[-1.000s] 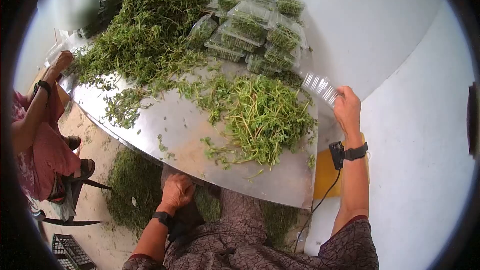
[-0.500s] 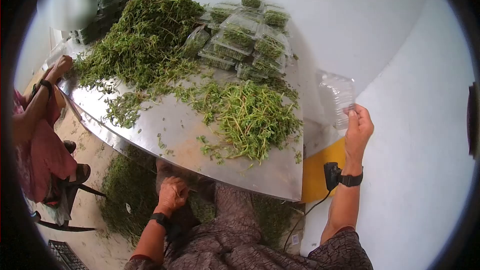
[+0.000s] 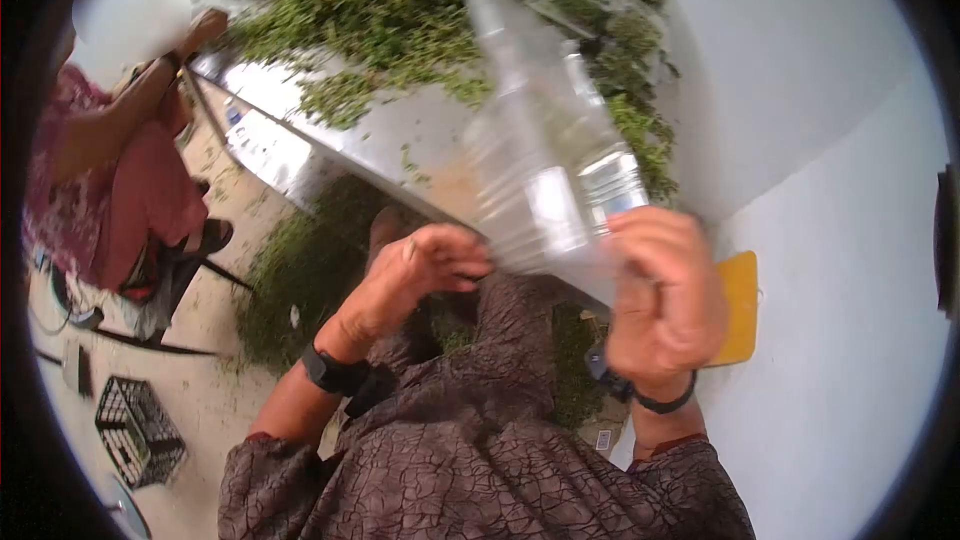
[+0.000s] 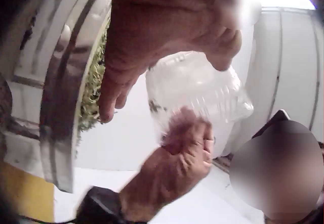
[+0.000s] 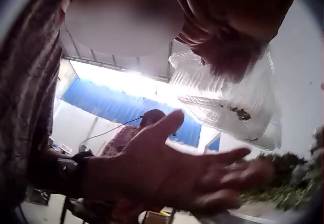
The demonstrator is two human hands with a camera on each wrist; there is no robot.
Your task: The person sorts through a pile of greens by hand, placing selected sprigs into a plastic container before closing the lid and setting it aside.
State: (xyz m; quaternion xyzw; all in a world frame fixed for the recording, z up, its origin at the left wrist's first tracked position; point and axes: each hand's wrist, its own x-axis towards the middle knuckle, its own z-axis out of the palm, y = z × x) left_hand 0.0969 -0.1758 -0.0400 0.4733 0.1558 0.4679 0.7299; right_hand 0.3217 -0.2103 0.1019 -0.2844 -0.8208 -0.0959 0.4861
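Observation:
A clear plastic clamshell container (image 3: 530, 155) is in my right hand (image 3: 665, 300), pinched by its near edge above the front of the metal table (image 3: 415, 130). It is blurred in the head view. Its ribbed wall (image 5: 202, 77) shows in the right wrist view, with a small dark bit of leaf on it. My left hand (image 3: 425, 265) is at the table's front edge, fingers extended and thumb apart, beside the container's lower left corner. In the right wrist view the left palm is spread below the container with nothing in it.
A heap of leafy green stems (image 3: 400, 0) covers the back of the table. Filled clear boxes (image 3: 575, 0) are stacked behind at the right. Another person (image 3: 120, 170) sits at the left. More greens (image 3: 300, 280) lie on the floor, near a black crate (image 3: 140, 430).
My right hand has brought the container from beside the wall, leftward and toward me over the table's front. My left hand has risen from my lap and its fingers have straightened.

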